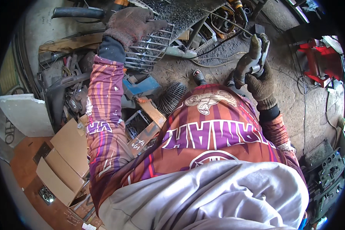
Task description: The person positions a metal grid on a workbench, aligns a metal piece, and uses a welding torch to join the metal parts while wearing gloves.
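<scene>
Metal grille [151, 57], a set of thin parallel bars, sits at eleven o'clock under the gloved left hand [128, 27]. Closest to my camera, between five and six, I have folded grey cloth [207, 195], and beyond it a brown-and-purple jersey [214, 145] around the centre. Just past that, near twelve, I see a dark ribbed coil [171, 97], with a blue metal piece [143, 86] toward eleven. Between two and three o'clock I get the gloved right hand [262, 90], its fingers wrapped around the lower end of a worn grey clamp-like tool [249, 63]; a thin rod [234, 24] runs from the tool's tip toward twelve. Farther off, the left hand's fingers reach over the bars, and from here I cannot tell whether they grip. Beside that hand, toward ten, I make out a dark cylinder [78, 12]. At two o'clock, well apart from the right hand, is a red stand [312, 57].
</scene>
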Available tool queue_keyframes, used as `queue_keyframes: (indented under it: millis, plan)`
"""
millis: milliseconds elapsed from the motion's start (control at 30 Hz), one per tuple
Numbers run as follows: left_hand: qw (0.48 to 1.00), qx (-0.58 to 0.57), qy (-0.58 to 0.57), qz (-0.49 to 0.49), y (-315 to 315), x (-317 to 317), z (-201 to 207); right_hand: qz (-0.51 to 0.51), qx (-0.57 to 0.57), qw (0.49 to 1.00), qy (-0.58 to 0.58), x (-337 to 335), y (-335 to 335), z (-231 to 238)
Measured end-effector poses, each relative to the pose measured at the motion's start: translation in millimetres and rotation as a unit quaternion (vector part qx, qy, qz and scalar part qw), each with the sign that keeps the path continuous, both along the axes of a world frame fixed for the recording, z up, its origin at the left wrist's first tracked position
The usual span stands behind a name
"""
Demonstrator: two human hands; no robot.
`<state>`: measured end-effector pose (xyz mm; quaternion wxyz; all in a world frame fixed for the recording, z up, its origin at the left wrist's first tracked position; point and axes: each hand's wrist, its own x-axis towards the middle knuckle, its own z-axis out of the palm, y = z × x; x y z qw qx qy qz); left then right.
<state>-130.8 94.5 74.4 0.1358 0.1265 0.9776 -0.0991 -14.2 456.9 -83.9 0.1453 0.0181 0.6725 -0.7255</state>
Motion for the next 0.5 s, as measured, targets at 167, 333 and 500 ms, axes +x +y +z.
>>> queue_keyframes:
  millis: [167,333,500]
  plan:
    - [0.999,-0.009,0.027,0.045,-4.1,-5.2,-17.0,0.022,0.004,1.0,0.012,-2.6,-5.1,-0.8]
    - [0.974,0.065,0.216,0.004,1.4,9.8,-22.2,0.023,-0.022,0.999,0.004,-1.8,-2.9,-11.5]
    - [0.91,0.072,0.391,0.12,-23.7,49.5,-33.7,0.044,-0.039,0.998,0.003,-5.2,-3.1,-11.5]
